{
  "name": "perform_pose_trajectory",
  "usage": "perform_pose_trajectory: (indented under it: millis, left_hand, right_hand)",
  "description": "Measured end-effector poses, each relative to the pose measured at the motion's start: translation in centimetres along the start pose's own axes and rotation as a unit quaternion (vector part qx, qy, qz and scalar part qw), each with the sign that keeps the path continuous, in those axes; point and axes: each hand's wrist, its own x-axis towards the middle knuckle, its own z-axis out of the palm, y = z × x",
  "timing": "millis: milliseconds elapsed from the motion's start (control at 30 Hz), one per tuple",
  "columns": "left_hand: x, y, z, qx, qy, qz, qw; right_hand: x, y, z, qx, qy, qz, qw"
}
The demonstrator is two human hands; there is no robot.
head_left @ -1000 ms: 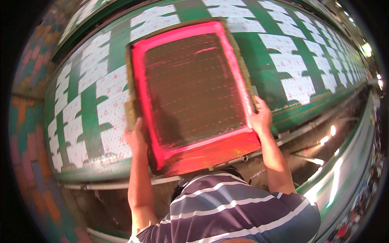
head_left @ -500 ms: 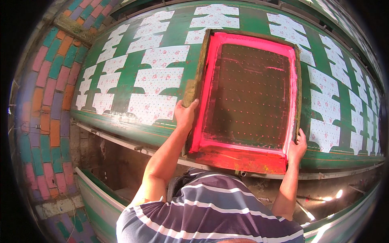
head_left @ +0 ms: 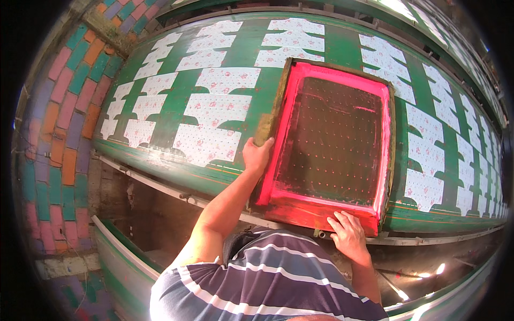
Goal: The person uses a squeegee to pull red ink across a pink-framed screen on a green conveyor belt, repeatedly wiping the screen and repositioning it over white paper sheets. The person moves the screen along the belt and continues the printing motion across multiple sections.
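Seemingly positioning: screen point(head_left: 332, 142) mid-frame
Left hand point(head_left: 257, 155) grips it; right hand point(head_left: 349, 234) touches it, hold unclear; next likely needs alignment

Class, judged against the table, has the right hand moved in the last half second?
Yes: the right hand has moved left and closer to the near edge of the table.

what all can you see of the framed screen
The framed screen is rectangular, with brownish, wood-like edges, a smeared pink inner border and a dark panel dotted with small pinkish spots. A red strip runs along its near end. It is over the green table; whether it rests flat is unclear. The left hand grips its left side; the right hand has fingers on the red strip.
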Motion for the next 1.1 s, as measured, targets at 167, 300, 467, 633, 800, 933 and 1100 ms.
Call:
perform_pose_trajectory:
  millis: [167, 300, 467, 633, 800, 933, 1100]
  left_hand:
    - [-1.9, 4.5, -0.9, -0.039, -0.037, -0.016, 0.998]
    - [-2.1, 5.6, -1.7, 0.025, -0.039, -0.026, 0.999]
    - [-2.2, 5.0, -1.1, -0.032, -0.010, 0.058, 0.998]
    - [-2.1, 4.4, -0.8, -0.063, -0.022, 0.080, 0.995]
    - [-2.1, 4.1, -0.6, -0.084, -0.020, 0.074, 0.993]
    - [-1.9, 3.9, -0.5, -0.095, -0.017, 0.083, 0.992]
    - [-1.9, 4.1, -0.5, -0.112, -0.015, 0.076, 0.991]
  right_hand:
    - [1.9, -0.7, 0.6, -0.051, 0.047, 0.012, 0.998]
    - [5.6, -2.0, 1.6, -0.064, 0.019, 0.009, 0.998]
    - [7.2, -2.9, -0.1, -0.060, -0.041, 0.069, 0.995]
    - [5.1, -4.4, 1.6, -0.084, -0.033, 0.088, 0.992]
    - [4.7, -4.0, 4.2, -0.119, 0.054, 0.046, 0.990]
    - [7.0, -1.1, 5.3, -0.160, 0.083, 0.028, 0.983]
    - [14.0, 4.4, 4.5, -0.166, 0.105, 0.022, 0.980]
